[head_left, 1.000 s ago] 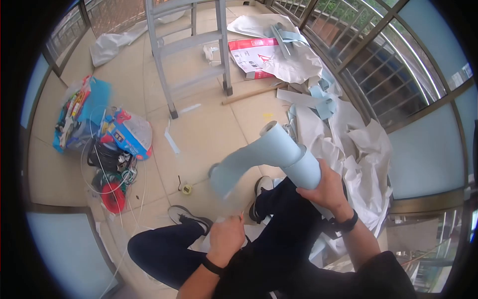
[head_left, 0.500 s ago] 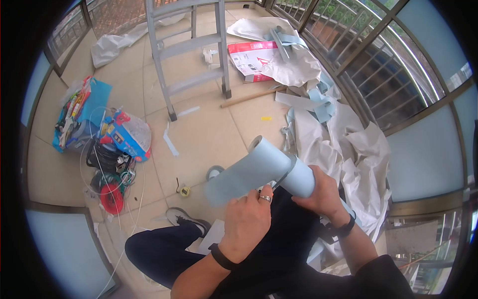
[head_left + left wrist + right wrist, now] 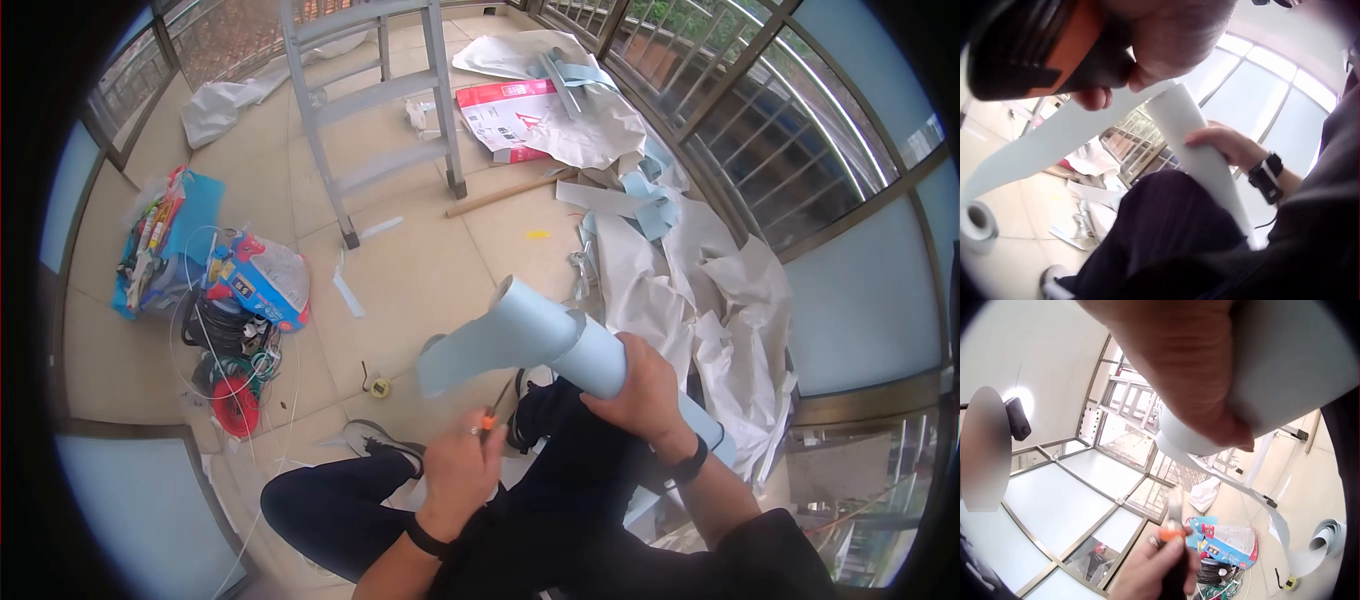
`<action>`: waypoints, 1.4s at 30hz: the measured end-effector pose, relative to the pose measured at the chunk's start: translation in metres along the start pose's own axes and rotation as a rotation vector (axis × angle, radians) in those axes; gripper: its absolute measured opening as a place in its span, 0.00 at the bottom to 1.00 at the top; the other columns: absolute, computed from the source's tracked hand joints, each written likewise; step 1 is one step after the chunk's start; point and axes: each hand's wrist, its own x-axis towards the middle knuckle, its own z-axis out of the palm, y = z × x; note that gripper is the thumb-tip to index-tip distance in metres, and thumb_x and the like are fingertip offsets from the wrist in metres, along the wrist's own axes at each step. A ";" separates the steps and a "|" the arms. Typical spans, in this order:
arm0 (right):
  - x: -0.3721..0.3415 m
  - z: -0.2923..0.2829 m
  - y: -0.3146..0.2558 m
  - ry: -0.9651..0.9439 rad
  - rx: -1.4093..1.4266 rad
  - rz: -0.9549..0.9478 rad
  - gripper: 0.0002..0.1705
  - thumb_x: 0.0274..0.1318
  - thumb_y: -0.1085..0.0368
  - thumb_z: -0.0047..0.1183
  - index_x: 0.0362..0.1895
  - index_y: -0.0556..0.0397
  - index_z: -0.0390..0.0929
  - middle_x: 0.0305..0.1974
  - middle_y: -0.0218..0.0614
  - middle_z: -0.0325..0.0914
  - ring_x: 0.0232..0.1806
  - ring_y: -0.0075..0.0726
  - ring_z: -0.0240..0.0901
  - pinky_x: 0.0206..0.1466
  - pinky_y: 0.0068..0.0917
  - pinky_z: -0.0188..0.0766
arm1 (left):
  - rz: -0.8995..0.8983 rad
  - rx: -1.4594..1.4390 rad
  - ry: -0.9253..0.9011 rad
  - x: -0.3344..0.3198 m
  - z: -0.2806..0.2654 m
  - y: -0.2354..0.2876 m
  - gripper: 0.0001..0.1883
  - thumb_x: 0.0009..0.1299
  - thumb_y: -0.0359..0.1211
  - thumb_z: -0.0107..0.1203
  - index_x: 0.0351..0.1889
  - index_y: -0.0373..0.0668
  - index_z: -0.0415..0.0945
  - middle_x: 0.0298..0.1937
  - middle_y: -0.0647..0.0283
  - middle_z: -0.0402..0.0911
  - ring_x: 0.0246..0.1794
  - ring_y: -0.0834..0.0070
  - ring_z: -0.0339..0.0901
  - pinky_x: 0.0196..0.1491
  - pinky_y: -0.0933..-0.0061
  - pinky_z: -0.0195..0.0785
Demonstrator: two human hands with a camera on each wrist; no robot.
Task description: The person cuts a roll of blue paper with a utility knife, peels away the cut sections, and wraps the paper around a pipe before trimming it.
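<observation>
My right hand (image 3: 640,393) grips a pale blue roll (image 3: 598,362) around its near end, over the right thigh. A cut runs round the roll, and a loose strip (image 3: 455,358) hangs off its far part to the left. Lower left of the roll, my left hand (image 3: 459,468) holds an orange and black cutter (image 3: 488,424) with its blade pointing up, apart from the roll. The right wrist view shows the cutter (image 3: 1173,535) held in the left fingers; the left wrist view shows its handle (image 3: 1041,50) close up.
A ladder (image 3: 390,100) stands ahead. Bags of supplies (image 3: 262,280) and cords lie at left, a tape measure (image 3: 380,387) near the left shoe. Crumpled white sheeting (image 3: 740,340) covers the right floor beside a railing, with a flattened box (image 3: 508,115) beyond.
The left hand reached up to the roll at its cut, then drew back down and left with the cutter. The right hand kept its grip while the roll shifted slightly left.
</observation>
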 end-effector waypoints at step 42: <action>0.021 -0.003 0.002 -0.049 -0.169 -0.227 0.51 0.33 0.57 0.77 0.66 0.54 0.70 0.45 0.48 0.80 0.44 0.60 0.81 0.48 0.48 0.79 | 0.041 -0.271 0.107 0.042 0.012 0.020 0.15 0.77 0.32 0.57 0.58 0.36 0.73 0.41 0.45 0.85 0.40 0.42 0.83 0.42 0.52 0.75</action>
